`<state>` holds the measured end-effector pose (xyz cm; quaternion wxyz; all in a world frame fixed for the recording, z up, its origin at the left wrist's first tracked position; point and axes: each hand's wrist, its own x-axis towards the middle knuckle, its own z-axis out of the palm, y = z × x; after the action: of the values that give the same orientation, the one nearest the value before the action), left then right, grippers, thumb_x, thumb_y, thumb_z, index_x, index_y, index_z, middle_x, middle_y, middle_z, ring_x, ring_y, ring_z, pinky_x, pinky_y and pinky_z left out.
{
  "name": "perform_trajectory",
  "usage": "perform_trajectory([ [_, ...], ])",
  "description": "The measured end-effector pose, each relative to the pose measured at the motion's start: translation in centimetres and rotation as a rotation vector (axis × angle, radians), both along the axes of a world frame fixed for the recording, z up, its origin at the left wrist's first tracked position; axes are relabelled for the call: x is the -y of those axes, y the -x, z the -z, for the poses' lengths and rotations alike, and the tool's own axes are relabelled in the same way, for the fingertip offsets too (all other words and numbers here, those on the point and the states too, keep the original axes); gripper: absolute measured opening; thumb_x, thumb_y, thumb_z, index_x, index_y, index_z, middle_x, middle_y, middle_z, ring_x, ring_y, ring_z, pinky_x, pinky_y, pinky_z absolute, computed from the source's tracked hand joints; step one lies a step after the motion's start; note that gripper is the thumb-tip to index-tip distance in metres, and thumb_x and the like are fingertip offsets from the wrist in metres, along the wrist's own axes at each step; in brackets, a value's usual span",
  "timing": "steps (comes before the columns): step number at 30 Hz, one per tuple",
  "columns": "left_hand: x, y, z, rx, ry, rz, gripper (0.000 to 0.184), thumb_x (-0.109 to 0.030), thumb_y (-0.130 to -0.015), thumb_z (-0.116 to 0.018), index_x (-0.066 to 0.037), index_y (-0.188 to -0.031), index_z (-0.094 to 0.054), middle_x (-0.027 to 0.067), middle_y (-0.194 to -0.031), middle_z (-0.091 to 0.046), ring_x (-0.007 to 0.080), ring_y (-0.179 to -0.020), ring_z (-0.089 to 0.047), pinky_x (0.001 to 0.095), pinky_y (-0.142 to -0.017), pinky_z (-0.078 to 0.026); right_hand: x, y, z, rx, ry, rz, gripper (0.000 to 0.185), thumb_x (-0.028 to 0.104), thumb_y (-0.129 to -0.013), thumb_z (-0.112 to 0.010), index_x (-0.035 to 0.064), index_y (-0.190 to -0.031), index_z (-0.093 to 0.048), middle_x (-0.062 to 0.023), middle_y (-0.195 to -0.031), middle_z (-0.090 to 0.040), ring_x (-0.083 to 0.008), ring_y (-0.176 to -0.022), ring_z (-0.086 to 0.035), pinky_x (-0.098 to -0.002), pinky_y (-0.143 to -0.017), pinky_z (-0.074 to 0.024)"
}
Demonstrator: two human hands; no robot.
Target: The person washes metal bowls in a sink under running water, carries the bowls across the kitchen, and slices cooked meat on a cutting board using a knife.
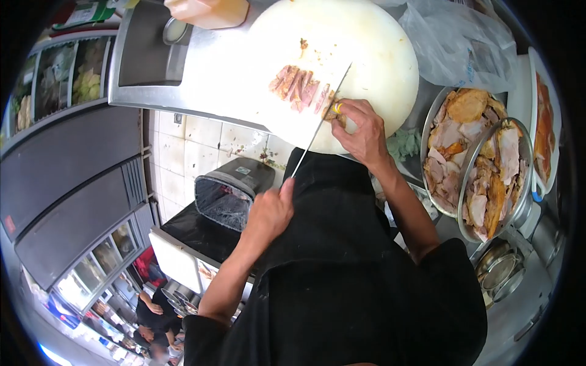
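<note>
My left hand (267, 212) is closed around the handle of a knife (316, 130), whose long thin blade slants up and right across the round white cutting board (381, 36). My right hand (361, 129) has its fingers curled on a small piece of browned meat (331, 113) close beside the blade. A yellow band is on one finger of that hand. Left of the blade lies a row of sliced meat (297, 87), pinkish with brown edges. Small brown crumbs (303, 44) dot the board above the slices.
Two metal bowls of cooked meat pieces (448, 134) (495, 177) stand at the right, beneath a clear plastic bag (458, 46). A lined waste bin (226, 198) stands below the counter edge. A jug (207, 12) is at upper left. Another person (155, 314) is at lower left.
</note>
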<state>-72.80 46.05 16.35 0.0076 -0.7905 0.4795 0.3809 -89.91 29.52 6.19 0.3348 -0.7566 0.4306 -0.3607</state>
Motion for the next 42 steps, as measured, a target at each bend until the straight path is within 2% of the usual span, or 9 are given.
perform_trajectory([
  [3, 3.0, -0.3, -0.3, 0.006, 0.016, -0.116, 0.064, -0.044, -0.105, -0.036, 0.008, -0.078, -0.062, 0.0370, -0.082, -0.061, 0.0566, -0.084, -0.059, 0.0593, -0.076, -0.048, -0.6, 0.0, 0.1, 0.024, -0.036, 0.077, 0.021, 0.003, -0.072, -0.072, -0.0018, -0.092, -0.069, -0.0159, -0.100, -0.069, -0.0322, -0.091, -0.065, -0.0385, -0.081, -0.0547],
  [10, -1.3, 0.3, -4.8, -0.012, -0.095, -0.209, 0.065, -0.047, -0.104, -0.036, 0.008, -0.077, -0.060, 0.0387, -0.080, -0.060, 0.0579, -0.085, -0.058, 0.0610, -0.077, -0.045, -0.9, -0.2, 0.4, 0.069, -0.022, 0.099, 0.018, 0.004, -0.073, -0.073, -0.0013, -0.090, -0.069, -0.0149, -0.098, -0.069, -0.0318, -0.090, -0.065, -0.0384, -0.079, -0.0550],
  [15, -2.8, 0.3, -1.0, 0.007, -0.063, -0.111, 0.064, -0.045, -0.103, -0.039, 0.007, -0.077, -0.063, 0.0383, -0.081, -0.061, 0.0566, -0.086, -0.059, 0.0599, -0.078, -0.047, -0.9, -0.2, 0.5, 0.084, -0.047, 0.121, 0.016, 0.004, -0.075, -0.073, -0.0013, -0.090, -0.069, -0.0155, -0.097, -0.070, -0.0312, -0.088, -0.066, -0.0385, -0.077, -0.0551],
  [18, 1.1, 1.1, 0.8, 0.033, -0.053, -0.145, 0.064, -0.046, -0.103, -0.039, 0.007, -0.078, -0.064, 0.0378, -0.083, -0.061, 0.0566, -0.088, -0.059, 0.0597, -0.079, -0.047, -0.5, 0.0, 0.6, 0.033, -0.010, 0.087, 0.016, 0.005, -0.076, -0.073, -0.0010, -0.090, -0.070, -0.0154, -0.098, -0.070, -0.0307, -0.088, -0.067, -0.0380, -0.077, -0.0553],
  [24, 0.6, 0.1, -2.8, 0.000, -0.010, -0.250, 0.064, -0.048, -0.103, -0.038, 0.007, -0.080, -0.061, 0.0383, -0.082, -0.060, 0.0560, -0.091, -0.058, 0.0590, -0.080, -0.046, -1.1, 0.7, 0.2, 0.061, 0.010, 0.070, 0.015, 0.002, -0.077, -0.072, -0.0005, -0.092, -0.070, -0.0142, -0.100, -0.070, -0.0303, -0.090, -0.067, -0.0370, -0.079, -0.0548],
  [28, -1.3, 1.1, -4.5, 0.023, -0.123, -0.209, 0.063, -0.048, -0.104, -0.037, 0.006, -0.078, -0.060, 0.0378, -0.079, -0.060, 0.0570, -0.087, -0.058, 0.0606, -0.076, -0.046, -1.1, 0.7, 0.7, 0.062, 0.019, 0.071, 0.018, 0.001, -0.076, -0.074, -0.0009, -0.093, -0.070, -0.0137, -0.099, -0.070, -0.0293, -0.090, -0.067, -0.0356, -0.079, -0.0549],
  [35, 0.9, 1.1, 0.5, -0.037, -0.061, -0.104, 0.065, -0.047, -0.103, -0.038, 0.008, -0.082, -0.065, 0.0378, -0.083, -0.061, 0.0562, -0.087, -0.059, 0.0600, -0.078, -0.047, -0.6, 0.7, 0.5, 0.047, 0.031, 0.023, 0.016, 0.001, -0.076, -0.071, -0.0013, -0.091, -0.068, -0.0142, -0.096, -0.069, -0.0321, -0.089, -0.065, -0.0378, -0.077, -0.0546],
  [39, 2.0, -0.3, -1.8, 0.042, 0.011, -0.204, 0.069, -0.054, -0.102, -0.039, 0.006, -0.084, -0.066, 0.0362, -0.084, -0.063, 0.0544, -0.090, -0.060, 0.0580, -0.081, -0.047, -1.0, -0.3, 0.9, 0.096, -0.145, 0.131, 0.023, 0.002, -0.079, -0.071, -0.0018, -0.101, -0.065, -0.0181, -0.106, -0.067, -0.0350, -0.096, -0.063, -0.0400, -0.081, -0.0534],
  [42, 0.6, -3.0, -3.5, 0.156, 0.092, -0.317, 0.070, -0.056, -0.102, -0.037, 0.005, -0.085, -0.066, 0.0354, -0.083, -0.064, 0.0535, -0.089, -0.061, 0.0577, -0.080, -0.047, 0.0, -2.3, 2.0, 0.069, -0.056, 0.202, 0.028, 0.001, -0.081, -0.069, -0.0026, -0.107, -0.062, -0.0204, -0.108, -0.065, -0.0374, -0.099, -0.061, -0.0430, -0.086, -0.0513],
])
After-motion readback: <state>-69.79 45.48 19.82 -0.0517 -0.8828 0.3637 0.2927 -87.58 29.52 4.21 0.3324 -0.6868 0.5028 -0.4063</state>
